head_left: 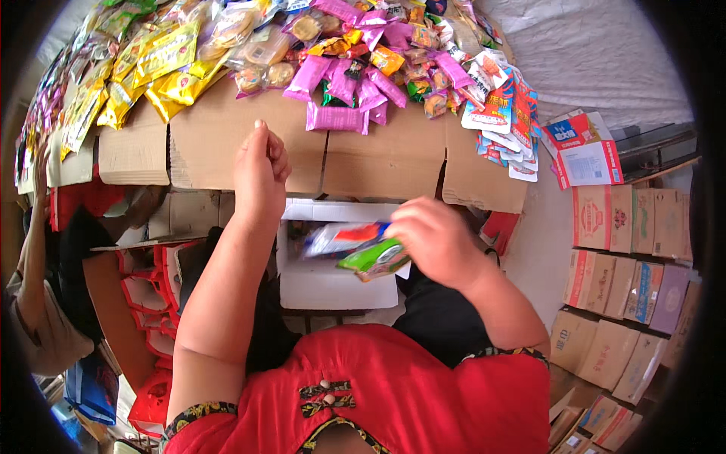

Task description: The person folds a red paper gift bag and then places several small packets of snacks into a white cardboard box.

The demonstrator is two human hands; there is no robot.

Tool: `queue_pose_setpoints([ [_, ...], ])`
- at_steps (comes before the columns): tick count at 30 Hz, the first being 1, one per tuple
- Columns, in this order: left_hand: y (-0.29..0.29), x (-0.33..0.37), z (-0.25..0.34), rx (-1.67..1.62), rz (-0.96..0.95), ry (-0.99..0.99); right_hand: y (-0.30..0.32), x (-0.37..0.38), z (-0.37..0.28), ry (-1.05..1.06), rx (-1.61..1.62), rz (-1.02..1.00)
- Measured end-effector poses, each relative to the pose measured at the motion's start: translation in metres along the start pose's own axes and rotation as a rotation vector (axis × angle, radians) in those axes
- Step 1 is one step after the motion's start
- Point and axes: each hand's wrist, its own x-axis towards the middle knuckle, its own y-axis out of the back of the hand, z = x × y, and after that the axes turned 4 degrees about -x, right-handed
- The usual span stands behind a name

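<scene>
My right hand (432, 240) grips snack packets by their ends, somewhat smeared by motion. One is a green packet (374, 259); the other is a silver-blue packet (344, 239) with a red patch. Both hang tilted above an open white box (338, 293) in front of my lap. The box's inside is mostly hidden, though some dark, coloured contents show. My left hand (262, 163) is raised over the cardboard near the box's far left corner, fingers curled and thumb up. Nothing shows in it.
Brown cardboard (219, 151) covers the surface ahead, heaped with yellow packets (166, 53), purple packets (336, 118) and blue-red packets (503, 110). Red boxes (147, 295) sit in a carton at left. Stacked cartons (605, 348) stand at right. Another person's arm (32, 257) reaches in at far left.
</scene>
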Motion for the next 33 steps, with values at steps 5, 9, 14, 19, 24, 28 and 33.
queue_pose_setpoints([
  [5, -0.007, -0.005, -0.001, -0.024, -0.021, 0.036, -0.025, -0.016, -0.003, -0.037, 0.083, -0.002],
  [9, -0.011, -0.008, -0.002, -0.016, -0.030, 0.069, -0.013, -0.009, -0.008, -0.190, 0.147, -0.055],
  [14, -0.013, -0.005, 0.001, -0.030, -0.011, 0.079, -0.026, -0.012, -0.012, -0.217, 0.210, -0.012],
  [19, -0.015, -0.005, 0.004, -0.036, -0.007, 0.090, -0.040, -0.044, 0.019, -0.225, 0.008, -0.288],
  [24, -0.018, -0.004, 0.004, -0.031, -0.005, 0.096, -0.041, -0.060, 0.026, -0.058, -0.309, -0.338],
  [28, -0.018, -0.005, 0.000, -0.035, 0.004, 0.109, -0.061, -0.045, 0.016, -0.056, -0.178, -0.451],
  [33, -0.019, -0.006, -0.003, -0.029, 0.014, 0.113, -0.150, -0.045, 0.013, 0.030, -0.151, -0.430],
])
